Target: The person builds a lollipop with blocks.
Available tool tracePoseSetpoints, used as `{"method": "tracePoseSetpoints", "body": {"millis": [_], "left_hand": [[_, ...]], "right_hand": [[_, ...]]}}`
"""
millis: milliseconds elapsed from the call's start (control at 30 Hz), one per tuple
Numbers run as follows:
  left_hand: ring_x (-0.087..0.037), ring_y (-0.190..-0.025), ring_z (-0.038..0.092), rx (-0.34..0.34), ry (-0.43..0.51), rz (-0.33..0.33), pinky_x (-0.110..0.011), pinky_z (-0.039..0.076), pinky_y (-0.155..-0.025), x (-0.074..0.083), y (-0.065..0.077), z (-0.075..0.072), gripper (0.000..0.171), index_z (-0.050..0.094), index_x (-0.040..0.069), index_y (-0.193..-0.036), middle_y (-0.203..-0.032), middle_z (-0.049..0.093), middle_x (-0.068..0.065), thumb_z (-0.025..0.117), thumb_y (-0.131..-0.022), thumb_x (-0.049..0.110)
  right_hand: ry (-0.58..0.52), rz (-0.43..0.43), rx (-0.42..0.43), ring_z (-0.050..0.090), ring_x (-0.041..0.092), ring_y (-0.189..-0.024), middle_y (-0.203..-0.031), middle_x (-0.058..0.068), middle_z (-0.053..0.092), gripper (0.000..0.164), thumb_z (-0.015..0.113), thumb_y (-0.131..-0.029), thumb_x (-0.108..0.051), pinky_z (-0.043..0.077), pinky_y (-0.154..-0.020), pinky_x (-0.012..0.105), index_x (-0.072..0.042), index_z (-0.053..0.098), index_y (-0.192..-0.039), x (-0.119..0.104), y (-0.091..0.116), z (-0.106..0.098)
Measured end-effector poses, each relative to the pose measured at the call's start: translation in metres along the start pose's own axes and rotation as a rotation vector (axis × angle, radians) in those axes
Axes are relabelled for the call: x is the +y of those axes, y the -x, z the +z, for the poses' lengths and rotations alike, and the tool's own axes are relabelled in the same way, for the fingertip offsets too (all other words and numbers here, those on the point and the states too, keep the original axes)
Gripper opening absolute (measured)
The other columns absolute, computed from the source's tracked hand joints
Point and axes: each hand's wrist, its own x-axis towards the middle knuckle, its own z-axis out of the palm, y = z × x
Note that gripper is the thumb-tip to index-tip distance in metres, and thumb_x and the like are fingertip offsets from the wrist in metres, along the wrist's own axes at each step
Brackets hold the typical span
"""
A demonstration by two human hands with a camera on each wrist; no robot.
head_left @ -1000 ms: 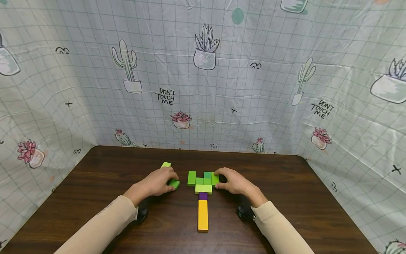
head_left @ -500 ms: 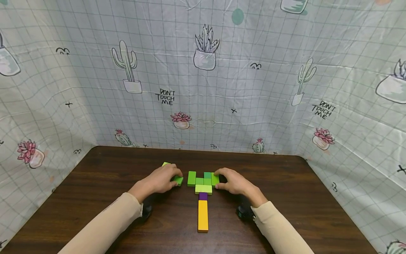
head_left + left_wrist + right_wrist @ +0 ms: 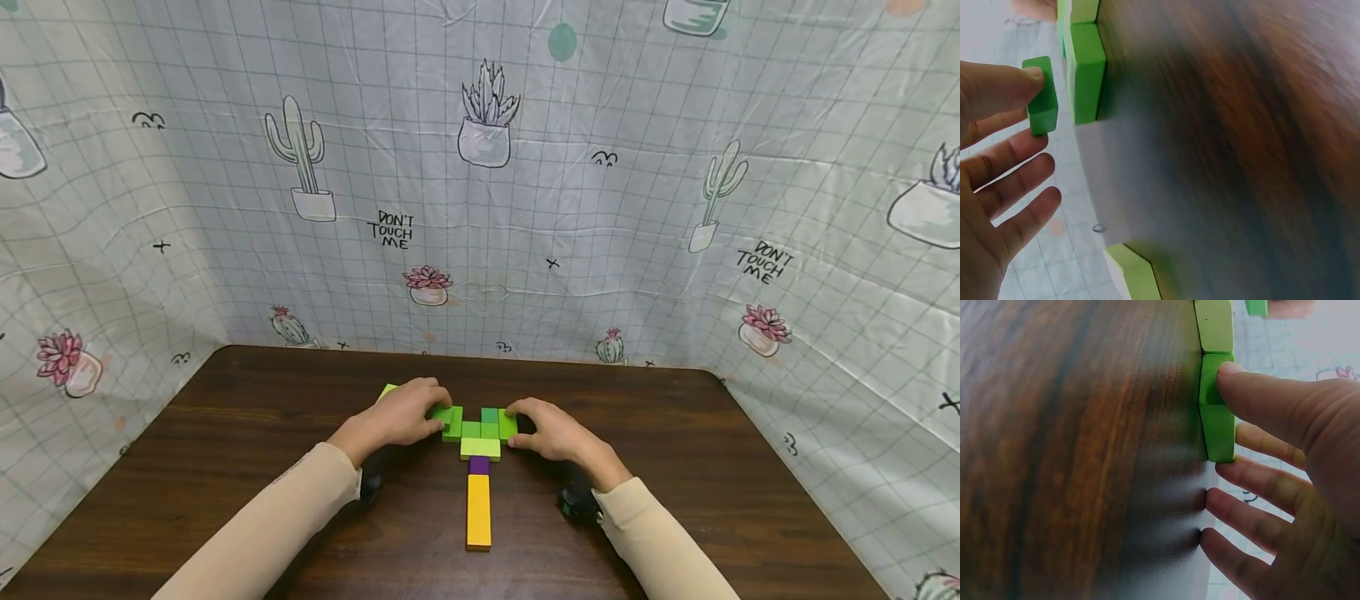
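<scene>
Between thumb and fingers my left hand (image 3: 405,414) pinches a small green block (image 3: 1043,94), lifted off the table in the left wrist view. It is beside the left upright green block (image 3: 453,425) of a flat block figure. My right hand (image 3: 553,431) holds the figure's right green block (image 3: 508,425), thumb on the near end and a finger at the far end. Two small green blocks and a teal-green block (image 3: 489,414) lie between the uprights. Below them run a lime block (image 3: 480,448), a purple block (image 3: 478,466) and a long yellow block (image 3: 478,512).
A loose lime block (image 3: 1132,272) lies on the table left of the figure, partly hidden by my left hand in the head view. The dark wooden table (image 3: 247,433) ends at a plant-printed curtain (image 3: 480,208) behind and at both sides.
My left hand has moved right and slightly away from me, carrying the green block to the figure's left side. The right hand stays where it was.
</scene>
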Motion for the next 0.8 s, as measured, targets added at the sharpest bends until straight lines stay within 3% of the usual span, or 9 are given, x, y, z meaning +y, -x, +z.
{"method": "tracePoseSetpoints", "body": {"millis": [400,800], "left_hand": [[-0.018,-0.093,0.053,-0.026,-0.002,-0.031,-0.035,0.047,-0.082,0.008,-0.028,0.006,0.026,0.067,0.012,-0.113,-0.102,0.058,-0.002,0.07,-0.088,0.02],[-0.018,-0.096,0.053,-0.062,-0.028,-0.047,-0.035,0.046,-0.083,0.012,-0.042,0.012,0.027,0.067,0.012,-0.113,-0.103,0.058,-0.001,0.069,-0.088,0.023]], "right_hand": [[-0.006,0.008,-0.004,0.053,0.026,-0.115,-0.124,0.009,0.059,0.043,0.072,-0.087,-0.023,0.041,-0.099,0.044,-0.006,0.06,-0.124,-0.002,0.0,-0.001],[-0.001,0.005,-0.018,0.053,0.025,-0.116,-0.125,0.008,0.058,0.043,0.071,-0.087,-0.024,0.042,-0.099,0.044,-0.006,0.059,-0.125,-0.001,0.0,-0.002]]}}
